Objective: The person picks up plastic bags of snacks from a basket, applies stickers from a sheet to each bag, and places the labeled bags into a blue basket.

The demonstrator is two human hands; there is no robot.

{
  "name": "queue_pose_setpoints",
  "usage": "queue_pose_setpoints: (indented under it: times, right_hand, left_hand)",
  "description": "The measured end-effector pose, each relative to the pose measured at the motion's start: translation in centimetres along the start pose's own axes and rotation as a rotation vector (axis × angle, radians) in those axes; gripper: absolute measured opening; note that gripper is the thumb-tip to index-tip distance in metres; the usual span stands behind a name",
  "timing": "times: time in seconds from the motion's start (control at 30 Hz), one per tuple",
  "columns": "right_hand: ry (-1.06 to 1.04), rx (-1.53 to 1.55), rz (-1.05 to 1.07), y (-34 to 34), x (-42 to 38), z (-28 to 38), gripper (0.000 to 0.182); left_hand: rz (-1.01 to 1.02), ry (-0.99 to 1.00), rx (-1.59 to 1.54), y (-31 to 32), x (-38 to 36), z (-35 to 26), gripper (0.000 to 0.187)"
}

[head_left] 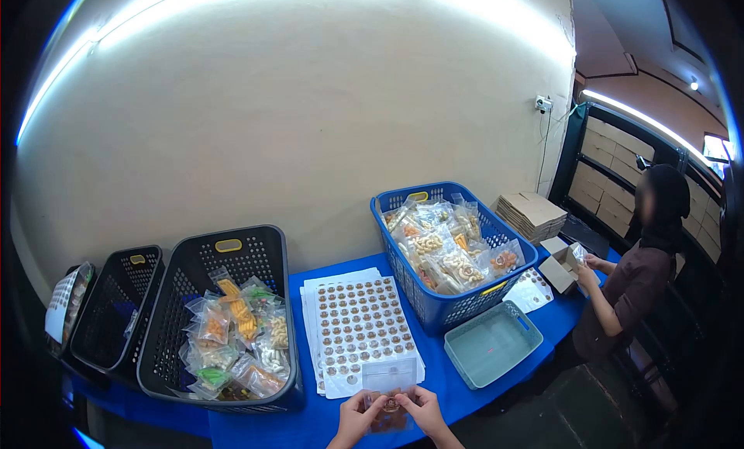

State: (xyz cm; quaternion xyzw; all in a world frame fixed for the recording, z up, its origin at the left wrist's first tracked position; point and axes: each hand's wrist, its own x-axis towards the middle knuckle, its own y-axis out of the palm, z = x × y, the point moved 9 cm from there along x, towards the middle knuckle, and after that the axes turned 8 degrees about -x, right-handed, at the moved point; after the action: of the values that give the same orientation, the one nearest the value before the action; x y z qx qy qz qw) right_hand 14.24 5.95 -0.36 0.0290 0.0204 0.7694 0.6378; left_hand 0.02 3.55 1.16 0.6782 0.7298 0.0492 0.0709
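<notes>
In front of me, a clear plastic snack packet point(389, 424) with brown contents is held between both hands. My left hand point(356, 419) grips its left side, and my right hand point(425, 416) grips the right. Both thumbs press near a round brown sticker point(391, 404) on the packet's face. The packet's clear upper part point(389, 374) overlaps the lower edge of a white sheet of round stickers point(358, 317). That sheet tops a stack of similar sheets. Some sticker spots in its lowest row look blank.
A black basket point(151, 325) of snack packets stands left, beside a smaller dark basket point(97, 348). At right are a blue basket point(442, 305) heaped with packets, a grey-green tray point(496, 344), and flattened cardboard point(531, 212). A co-worker point(639, 278) handles a packet by an open carton point(559, 267).
</notes>
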Motion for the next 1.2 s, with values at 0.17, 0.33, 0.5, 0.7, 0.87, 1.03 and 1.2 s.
queue_pose_setpoints:
  times: [0.17,0.33,0.5,0.7,0.87,1.03,1.2]
  right_hand:
    - [-0.007,0.067,-0.029,1.1,-0.4,0.4,0.016]
    - [-0.068,0.032,-0.077,2.6,-1.0,1.6,0.016]
    - [-0.013,0.031,0.008,3.5,-1.3,0.8,0.016]
    - [0.001,0.132,0.073,5.9,-1.4,1.4,0.018]
    - [0.016,-0.106,0.164,6.6,-0.8,-0.8,0.022]
    - [-0.083,-0.103,0.201,7.2,-1.9,2.6,0.023]
    - [-0.047,-0.228,0.206,5.8,-1.3,2.2,0.026]
  left_hand:
    - [-0.104,0.122,0.074,-0.6,-0.8,-3.1,0.02]
    - [-0.068,0.062,0.001,-1.7,-1.3,-1.8,0.02]
    - [-0.049,-0.001,-0.095,-1.9,-2.6,-1.5,0.02]
    - [-0.187,0.094,-0.072,-4.3,-3.4,-2.5,0.018]
    - [-0.189,0.038,-0.039,-6.3,-2.6,-0.6,0.016]
    - [-0.196,0.061,-0.055,-5.9,-2.2,-0.7,0.016]
    - [-0.154,0.039,-0.128,-4.7,-1.3,0.1,0.018]
